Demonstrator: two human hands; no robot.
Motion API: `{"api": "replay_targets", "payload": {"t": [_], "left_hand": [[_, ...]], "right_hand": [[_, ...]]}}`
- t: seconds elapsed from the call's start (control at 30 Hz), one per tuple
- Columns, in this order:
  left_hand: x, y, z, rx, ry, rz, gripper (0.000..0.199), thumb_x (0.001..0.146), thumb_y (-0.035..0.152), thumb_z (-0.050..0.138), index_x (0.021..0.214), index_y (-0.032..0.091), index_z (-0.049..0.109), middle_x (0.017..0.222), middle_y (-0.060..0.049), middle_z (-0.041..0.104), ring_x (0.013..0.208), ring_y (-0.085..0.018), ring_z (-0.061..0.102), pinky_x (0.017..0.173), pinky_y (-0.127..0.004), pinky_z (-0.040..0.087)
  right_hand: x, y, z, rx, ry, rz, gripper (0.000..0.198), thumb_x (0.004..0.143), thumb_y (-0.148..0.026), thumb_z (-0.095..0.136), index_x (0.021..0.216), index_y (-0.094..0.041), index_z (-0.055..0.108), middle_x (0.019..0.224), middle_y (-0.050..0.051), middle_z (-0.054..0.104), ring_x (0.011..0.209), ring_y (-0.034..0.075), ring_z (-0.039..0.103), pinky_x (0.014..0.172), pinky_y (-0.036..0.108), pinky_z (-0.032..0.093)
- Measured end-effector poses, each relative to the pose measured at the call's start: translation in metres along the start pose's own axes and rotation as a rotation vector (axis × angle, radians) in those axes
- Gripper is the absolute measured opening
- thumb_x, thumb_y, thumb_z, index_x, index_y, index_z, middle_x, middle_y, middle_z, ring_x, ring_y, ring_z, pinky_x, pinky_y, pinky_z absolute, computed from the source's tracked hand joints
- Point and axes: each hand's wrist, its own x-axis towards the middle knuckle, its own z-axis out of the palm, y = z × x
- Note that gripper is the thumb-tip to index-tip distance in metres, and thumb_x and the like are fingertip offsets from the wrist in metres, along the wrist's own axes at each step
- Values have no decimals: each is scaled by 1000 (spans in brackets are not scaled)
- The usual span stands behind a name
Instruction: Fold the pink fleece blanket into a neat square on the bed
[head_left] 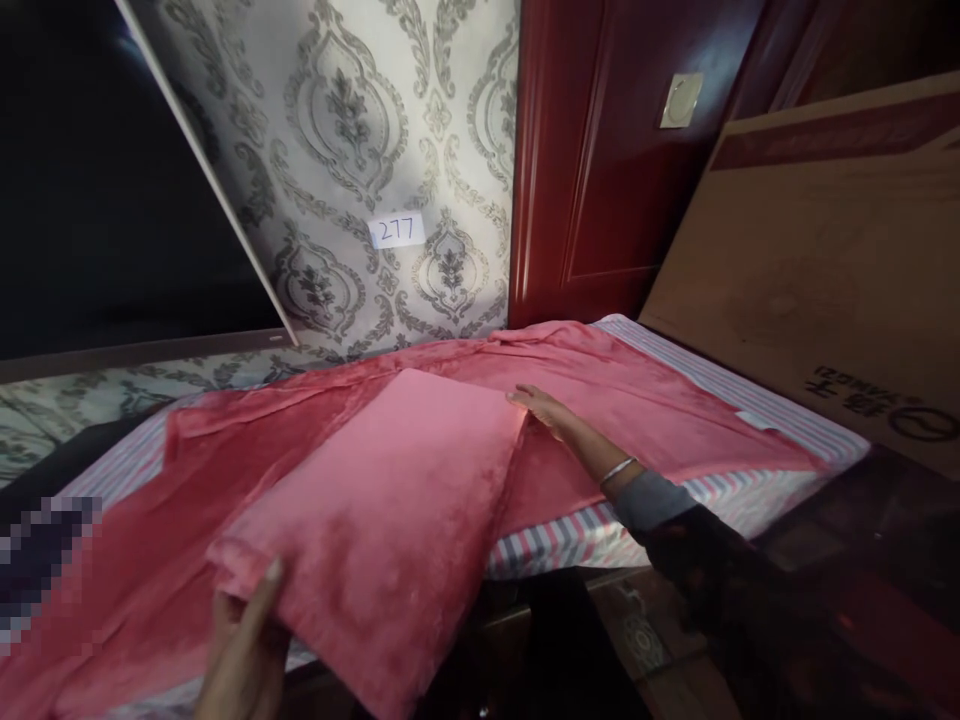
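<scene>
A folded pink plush blanket slants across the middle of the view, its near corner hanging past the table's front edge. At its lower left edge my left hand is closed, thumb on top and fingers underneath. My right hand is at the far right corner, its fingers over the edge of the cloth; the thumb is hidden. Beneath lies a wide spread of the same pink plush cloth, rumpled and darker on the left. Whether the folded part is joined to this spread, I cannot tell.
A striped cover lies on the table under the cloth. Behind are a patterned wall with a paper label and a dark red door. A large dark screen stands left; a big cardboard box leans right.
</scene>
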Motion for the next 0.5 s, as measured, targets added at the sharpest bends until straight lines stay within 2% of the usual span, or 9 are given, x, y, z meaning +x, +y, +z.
{"api": "replay_targets", "payload": {"t": [0.07,0.13,0.17,0.27,0.33,0.43,0.5], "left_hand": [[-3,-2,5,9,32,28,75,54,40,91,123,28,62,110,0,72,107,-26,67,83,-31,59],[0,2,8,15,38,62,76,54,34,91,123,28,60,108,1,72,100,-23,68,81,-29,58],[4,7,10,13,46,89,76,53,31,90,122,27,60,107,1,71,98,-22,68,80,-29,58],[24,35,17,16,68,205,71,51,27,86,118,25,62,106,-2,72,94,-23,69,77,-30,58],[44,64,27,39,29,274,66,52,25,83,115,24,64,107,-3,72,93,-25,69,77,-33,58],[80,108,45,80,-132,331,55,58,23,78,112,23,66,105,-3,73,93,-26,70,79,-37,57],[102,126,56,112,-210,380,48,64,26,77,110,20,66,103,-3,74,96,-26,69,82,-37,57]], "right_hand": [[2,-5,10,-2,-50,-63,53,67,-36,83,116,-20,68,106,9,74,98,26,68,88,39,55],[2,-10,21,6,-87,-120,35,62,-34,84,92,-19,72,98,7,75,99,27,68,88,37,54],[2,-13,25,13,-93,-145,32,61,-34,83,86,-19,71,95,7,75,97,27,68,87,37,54],[0,-30,33,47,-84,-224,34,60,-35,81,88,-20,71,97,6,75,96,26,68,87,38,54],[-5,-48,32,77,-59,-308,38,60,-36,80,92,-20,71,102,6,75,100,25,67,91,37,53],[-28,-76,20,110,61,-508,41,62,-40,78,97,-19,72,105,6,75,103,26,66,96,40,50],[-55,-86,8,84,176,-666,42,68,-44,75,102,-20,72,111,7,74,108,28,65,100,43,49]]}}
